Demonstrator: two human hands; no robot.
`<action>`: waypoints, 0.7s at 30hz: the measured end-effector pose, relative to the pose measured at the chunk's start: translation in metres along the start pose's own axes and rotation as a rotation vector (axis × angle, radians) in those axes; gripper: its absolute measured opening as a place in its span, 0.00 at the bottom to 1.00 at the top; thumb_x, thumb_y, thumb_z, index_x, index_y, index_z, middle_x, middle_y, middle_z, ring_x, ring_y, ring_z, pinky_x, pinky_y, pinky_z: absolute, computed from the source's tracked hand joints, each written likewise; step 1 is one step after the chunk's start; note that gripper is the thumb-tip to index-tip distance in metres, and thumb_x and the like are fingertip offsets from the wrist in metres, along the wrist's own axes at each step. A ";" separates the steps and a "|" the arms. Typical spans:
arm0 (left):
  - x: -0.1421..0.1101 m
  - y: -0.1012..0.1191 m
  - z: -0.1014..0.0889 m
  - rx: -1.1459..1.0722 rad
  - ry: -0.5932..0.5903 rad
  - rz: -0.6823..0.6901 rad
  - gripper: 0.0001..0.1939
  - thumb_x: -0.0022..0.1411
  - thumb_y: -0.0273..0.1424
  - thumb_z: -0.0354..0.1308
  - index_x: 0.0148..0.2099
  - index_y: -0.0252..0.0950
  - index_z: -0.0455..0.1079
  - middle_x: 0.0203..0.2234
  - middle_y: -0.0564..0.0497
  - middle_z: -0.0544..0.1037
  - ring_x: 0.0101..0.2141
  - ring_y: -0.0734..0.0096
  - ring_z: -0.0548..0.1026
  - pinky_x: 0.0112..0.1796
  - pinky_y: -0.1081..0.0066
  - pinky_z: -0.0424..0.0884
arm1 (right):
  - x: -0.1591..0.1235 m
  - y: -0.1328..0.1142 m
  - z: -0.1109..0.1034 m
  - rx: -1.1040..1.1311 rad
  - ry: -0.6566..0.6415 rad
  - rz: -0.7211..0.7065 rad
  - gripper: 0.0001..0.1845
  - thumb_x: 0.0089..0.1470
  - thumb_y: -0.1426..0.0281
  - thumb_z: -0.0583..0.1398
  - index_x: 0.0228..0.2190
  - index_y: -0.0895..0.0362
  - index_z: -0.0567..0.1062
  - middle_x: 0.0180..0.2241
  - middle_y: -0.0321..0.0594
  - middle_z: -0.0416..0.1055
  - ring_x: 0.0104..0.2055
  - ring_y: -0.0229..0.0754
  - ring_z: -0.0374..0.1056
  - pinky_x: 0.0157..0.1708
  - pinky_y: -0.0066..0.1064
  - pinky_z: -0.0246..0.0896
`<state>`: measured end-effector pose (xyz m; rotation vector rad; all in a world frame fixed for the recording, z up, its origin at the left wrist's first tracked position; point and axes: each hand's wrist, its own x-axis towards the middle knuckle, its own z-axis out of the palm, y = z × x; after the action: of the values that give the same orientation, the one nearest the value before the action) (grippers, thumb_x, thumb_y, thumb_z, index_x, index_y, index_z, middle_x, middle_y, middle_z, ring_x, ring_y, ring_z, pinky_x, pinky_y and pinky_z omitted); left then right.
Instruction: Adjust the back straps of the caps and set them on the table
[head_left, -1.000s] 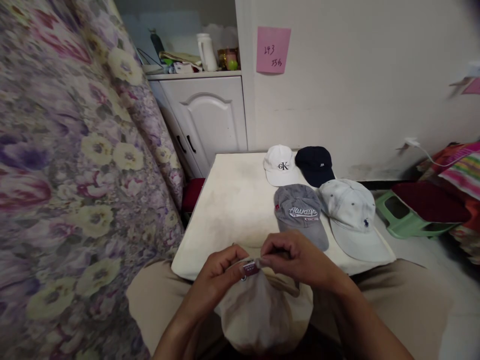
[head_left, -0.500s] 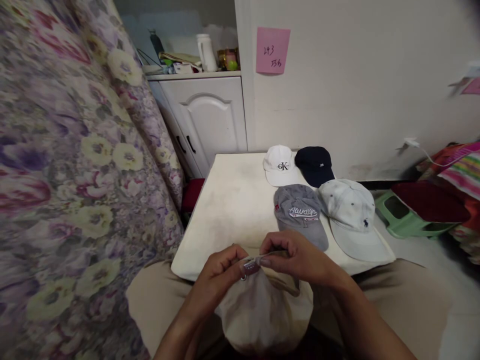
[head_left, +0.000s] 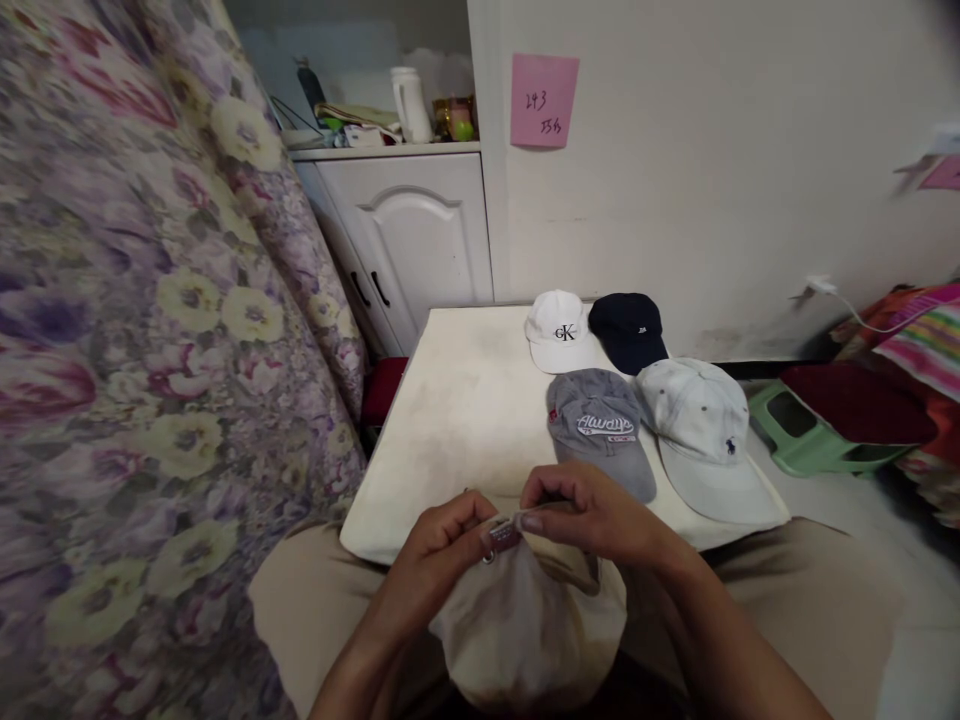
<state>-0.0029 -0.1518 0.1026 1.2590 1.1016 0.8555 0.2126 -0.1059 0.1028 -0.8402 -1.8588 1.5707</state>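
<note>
Over my lap, at the near edge of the table, I hold a beige cap (head_left: 532, 630) with its crown toward me. My left hand (head_left: 442, 545) pinches the back strap beside a metal buckle (head_left: 504, 536). On the other side of the buckle, my right hand (head_left: 592, 515) grips the strap between thumb and fingers. Just beyond my hands lies a grey cap (head_left: 600, 430) with "Always" lettering. A pale blue cap (head_left: 697, 415) is at its right. Farther back sit a white cap (head_left: 559, 325) with "CK" letters and a navy cap (head_left: 626, 325).
A cream cloth covers the table (head_left: 465, 400). A floral curtain (head_left: 187, 350) hangs on the left. Behind stands a white cabinet (head_left: 420, 230) with a white jug (head_left: 411, 105) on it. To the right is a green stool (head_left: 810, 430) with a dark red top.
The view has shifted very slightly. Both hands keep the same hold on the cap's strap, and the caps on the table stay where they were.
</note>
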 end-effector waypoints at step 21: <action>0.008 -0.009 -0.002 0.106 -0.019 -0.008 0.15 0.64 0.40 0.59 0.30 0.34 0.67 0.23 0.57 0.66 0.27 0.75 0.60 0.29 0.73 0.56 | 0.008 -0.009 -0.012 -0.173 -0.124 -0.037 0.04 0.54 0.71 0.64 0.28 0.58 0.76 0.23 0.29 0.67 0.25 0.31 0.58 0.23 0.22 0.50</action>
<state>-0.0039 -0.1451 0.0920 1.3469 1.1487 0.7867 0.2149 -0.0931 0.1133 -0.7931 -2.1111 1.4858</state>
